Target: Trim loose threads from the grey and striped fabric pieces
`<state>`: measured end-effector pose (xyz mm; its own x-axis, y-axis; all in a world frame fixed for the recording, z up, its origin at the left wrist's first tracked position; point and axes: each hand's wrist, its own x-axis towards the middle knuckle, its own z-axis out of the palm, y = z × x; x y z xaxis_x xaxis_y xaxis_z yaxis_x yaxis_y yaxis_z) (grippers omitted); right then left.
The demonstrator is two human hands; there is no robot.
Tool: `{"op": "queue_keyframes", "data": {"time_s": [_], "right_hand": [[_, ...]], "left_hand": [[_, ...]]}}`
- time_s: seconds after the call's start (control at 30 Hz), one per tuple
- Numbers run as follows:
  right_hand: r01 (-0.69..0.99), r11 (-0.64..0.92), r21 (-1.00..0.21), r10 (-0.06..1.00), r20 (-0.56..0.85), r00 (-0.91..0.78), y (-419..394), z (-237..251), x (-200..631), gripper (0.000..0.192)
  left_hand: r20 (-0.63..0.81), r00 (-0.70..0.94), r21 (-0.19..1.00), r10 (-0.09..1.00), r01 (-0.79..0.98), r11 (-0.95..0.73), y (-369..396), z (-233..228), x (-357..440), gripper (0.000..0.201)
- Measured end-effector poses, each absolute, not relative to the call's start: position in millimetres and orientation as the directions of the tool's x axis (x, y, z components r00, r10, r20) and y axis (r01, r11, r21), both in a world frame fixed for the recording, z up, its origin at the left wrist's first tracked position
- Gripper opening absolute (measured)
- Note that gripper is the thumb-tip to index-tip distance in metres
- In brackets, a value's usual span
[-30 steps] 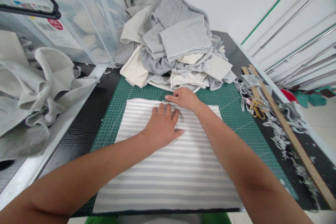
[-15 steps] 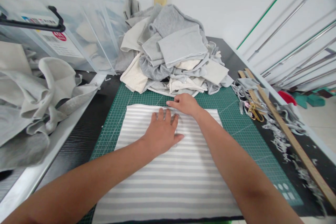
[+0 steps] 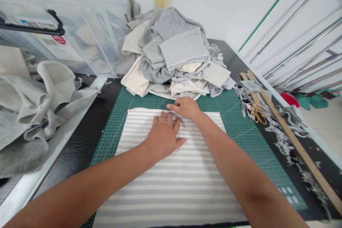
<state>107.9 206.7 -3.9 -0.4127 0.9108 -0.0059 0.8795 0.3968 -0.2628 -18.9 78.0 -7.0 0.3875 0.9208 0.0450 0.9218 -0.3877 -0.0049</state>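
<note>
A grey-and-white striped cloth (image 3: 171, 185) lies flat on the green cutting mat (image 3: 240, 128). My left hand (image 3: 162, 135) presses palm-down on the cloth near its far edge, fingers spread, holding nothing. My right hand (image 3: 185, 108) rests at the cloth's far edge just beyond the left hand, fingers curled and the index finger pointing left along the edge. Whether it holds something small is hidden by the fingers.
A heap of grey and cream fabric pieces (image 3: 173, 53) sits behind the mat. Clear plastic bins (image 3: 66, 39) and crumpled cloth (image 3: 34, 96) are on the left. Wooden rulers (image 3: 291, 139), yellow-handled scissors (image 3: 256, 112) and fabric scraps (image 3: 283, 139) lie to the right. Metal rods (image 3: 299, 46) lean on the wall.
The view has tilted slightly, so everything sits a little lower in the frame. Both hands stay in nearly the same place on the striped cloth.
</note>
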Motion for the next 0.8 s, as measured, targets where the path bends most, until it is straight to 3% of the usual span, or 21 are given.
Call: {"op": "queue_keyframes", "data": {"time_s": [0.37,0.8], "right_hand": [[0.856,0.427,-0.292,0.89,-0.034,-0.455,211.7,-2.1,110.5,0.058],[0.904,0.371,-0.211,0.92,-0.054,-0.389,206.2,-1.8,101.5,0.054]], "left_hand": [[0.055,0.392,0.009,0.918,0.92,-0.393,77.5,-7.9,-19.3,0.071],[0.062,0.393,0.017,0.917,0.919,-0.395,77.7,-8.1,-18.5,0.069]]}}
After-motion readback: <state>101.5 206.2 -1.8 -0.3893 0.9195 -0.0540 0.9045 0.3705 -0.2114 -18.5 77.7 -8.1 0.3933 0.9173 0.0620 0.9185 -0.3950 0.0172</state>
